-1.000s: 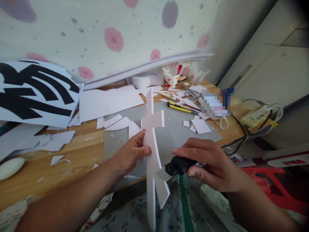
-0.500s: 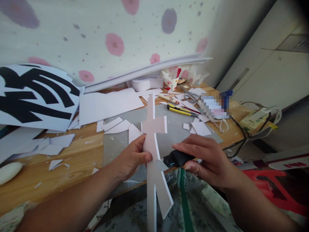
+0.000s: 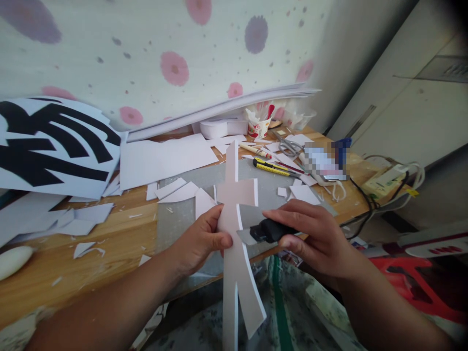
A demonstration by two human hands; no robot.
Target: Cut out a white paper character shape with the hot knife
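We pinch the board cutout (image 3: 231, 214), its outline apparently cut, in our left hand (image 3: 199, 241) over the mat (image 3: 175, 224), our right (image 3: 310, 239) gripping the knife (image 3: 270, 230) at its side, remaining edge work unclear.

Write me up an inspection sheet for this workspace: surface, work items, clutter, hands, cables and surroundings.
Surface: wooden table, partly covered by a grey mat.
Work items: pale cut piece with a crossbar and forked lower end; black-handled knife, its blade at the piece's right edge, contact unclear.
Clutter: white offcuts, yellow cutter, scissors and a printed cup.
Hands: left hand grips the piece; right hand holds the knife.
Cables: black and white cables gathered at the table's right side; their ends are unclear.
Surroundings: spotted wall covering behind; red object at lower right.
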